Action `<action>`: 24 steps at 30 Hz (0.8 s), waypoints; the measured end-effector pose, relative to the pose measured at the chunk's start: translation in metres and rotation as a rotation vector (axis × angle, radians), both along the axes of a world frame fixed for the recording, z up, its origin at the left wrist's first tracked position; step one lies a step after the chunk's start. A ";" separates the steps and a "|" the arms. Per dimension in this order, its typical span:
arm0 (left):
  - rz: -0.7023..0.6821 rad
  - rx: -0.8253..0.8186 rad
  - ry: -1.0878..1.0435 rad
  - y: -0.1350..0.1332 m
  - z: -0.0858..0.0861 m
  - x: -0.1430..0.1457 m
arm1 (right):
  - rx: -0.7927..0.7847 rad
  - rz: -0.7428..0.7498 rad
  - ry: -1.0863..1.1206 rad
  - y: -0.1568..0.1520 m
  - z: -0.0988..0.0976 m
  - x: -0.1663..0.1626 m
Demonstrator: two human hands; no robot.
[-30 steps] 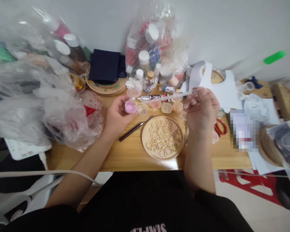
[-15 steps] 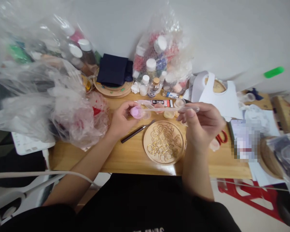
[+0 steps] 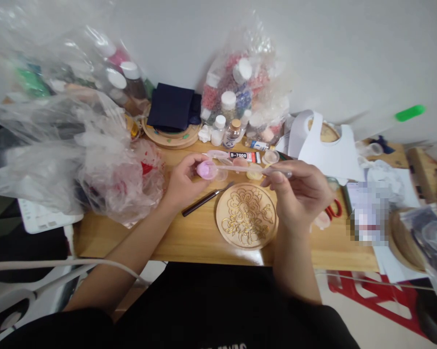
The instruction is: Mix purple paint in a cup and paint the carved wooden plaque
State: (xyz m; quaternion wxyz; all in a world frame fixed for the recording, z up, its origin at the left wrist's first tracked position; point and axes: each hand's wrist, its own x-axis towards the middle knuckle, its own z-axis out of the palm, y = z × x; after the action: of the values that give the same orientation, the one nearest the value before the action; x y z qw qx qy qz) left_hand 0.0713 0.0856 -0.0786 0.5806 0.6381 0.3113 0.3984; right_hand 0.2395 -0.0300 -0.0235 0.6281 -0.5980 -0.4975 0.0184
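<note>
My left hand (image 3: 187, 180) grips a small clear cup of pinkish-purple paint (image 3: 205, 169) between thumb and fingers, tilted toward me. In my right hand (image 3: 298, 191) is a clear plastic dropper (image 3: 236, 168), held level by its bulb end. Its thin tip reaches to the mouth of the cup; whether it dips into the paint is hard to make out. Below and between the hands lies a round wooden disc (image 3: 246, 218) with a gold-outlined flower pattern. A dark-handled craft knife (image 3: 203, 202) rests on the table left of the disc.
Behind the hands lie a B-7000 glue tube (image 3: 244, 156), a yellow paint cup (image 3: 254, 173) and small bottles (image 3: 233, 133). Plastic bags (image 3: 109, 160) crowd the left. Red-handled scissors (image 3: 335, 208) and a phone (image 3: 367, 213) lie to the right.
My right hand has shifted slightly left and down, bringing the dropper a little further toward the cup. My left hand and the cup stay almost in place.
</note>
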 end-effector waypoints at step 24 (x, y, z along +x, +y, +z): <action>0.017 -0.025 0.029 0.000 0.000 -0.001 | 0.043 0.009 -0.034 -0.002 -0.001 0.000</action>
State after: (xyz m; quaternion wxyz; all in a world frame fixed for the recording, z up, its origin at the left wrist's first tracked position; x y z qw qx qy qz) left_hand 0.0707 0.0858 -0.0788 0.5807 0.6336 0.3301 0.3902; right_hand 0.2394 -0.0319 -0.0249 0.6324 -0.5822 -0.5110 0.0003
